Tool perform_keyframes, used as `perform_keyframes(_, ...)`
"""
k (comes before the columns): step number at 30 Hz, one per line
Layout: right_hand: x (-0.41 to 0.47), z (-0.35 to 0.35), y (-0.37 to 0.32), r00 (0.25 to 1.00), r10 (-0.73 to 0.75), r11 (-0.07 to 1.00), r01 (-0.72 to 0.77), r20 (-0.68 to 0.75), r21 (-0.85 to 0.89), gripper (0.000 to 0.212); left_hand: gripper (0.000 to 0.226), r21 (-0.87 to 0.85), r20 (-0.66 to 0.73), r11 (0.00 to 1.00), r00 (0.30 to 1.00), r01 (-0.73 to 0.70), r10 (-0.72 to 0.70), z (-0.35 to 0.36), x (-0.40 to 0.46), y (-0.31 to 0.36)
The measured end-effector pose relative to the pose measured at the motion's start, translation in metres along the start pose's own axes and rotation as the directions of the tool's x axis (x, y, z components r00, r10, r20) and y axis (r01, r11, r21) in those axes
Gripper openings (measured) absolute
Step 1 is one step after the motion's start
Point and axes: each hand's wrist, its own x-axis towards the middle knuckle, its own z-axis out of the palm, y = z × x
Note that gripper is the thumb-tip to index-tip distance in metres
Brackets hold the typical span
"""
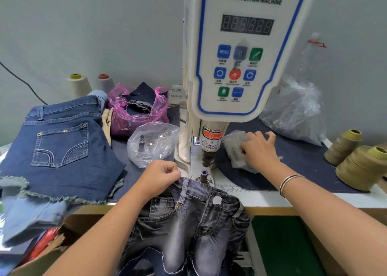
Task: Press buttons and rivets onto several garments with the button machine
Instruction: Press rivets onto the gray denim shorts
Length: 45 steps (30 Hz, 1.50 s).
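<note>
Head view looks down on a white button machine [240, 51] standing at the middle of the surface [272, 198], its punch above a small post. The left hand [161, 177] pinches the waistband of grey jeans [188, 217] just left of that post; the jeans hang over the front edge. The right hand [258, 150], fingers curled, grips a small clear bag [234, 148] lying on a dark cloth right of the punch. Left of the machine sit another clear bag [152, 143] with metal pieces, a pink bag [138, 110] of dark scraps and blue denim shorts [60, 148] spread flat. A large crumpled clear bag [297, 112] and olive thread cones [360, 160] crowd the right side; pale cones [79, 85] stand by the wall.
</note>
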Motion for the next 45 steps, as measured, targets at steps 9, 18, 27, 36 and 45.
perform_keyframes(9,-0.001,0.0,0.0,0.995,-0.096,0.992,0.096,0.004,-0.076,0.023,0.048,-0.008,-0.003,1.0,1.0,0.008,-0.008,0.0,0.0,0.001)
perform_keyframes(18,0.008,0.001,-0.012,0.998,-0.056,0.989,0.055,-0.005,-0.139,0.019,0.048,-0.012,0.007,1.0,1.0,0.012,-0.012,0.0,0.0,0.0)
perform_keyframes(27,0.001,-0.005,-0.004,1.0,-0.009,0.999,0.009,0.0,-0.039,0.025,0.045,-0.015,0.021,1.0,0.999,0.026,-0.026,-0.001,0.0,0.001)
perform_keyframes(36,-0.018,-0.03,0.009,0.984,0.052,0.994,-0.034,-0.17,0.105,0.019,0.039,-0.017,0.011,1.0,1.0,0.019,-0.019,0.0,0.0,0.003)
perform_keyframes(45,-0.096,-0.06,-0.049,0.972,0.135,0.011,-0.193,0.19,0.981,0.013,0.048,0.004,0.003,1.0,1.0,0.013,-0.013,0.0,0.001,0.0)
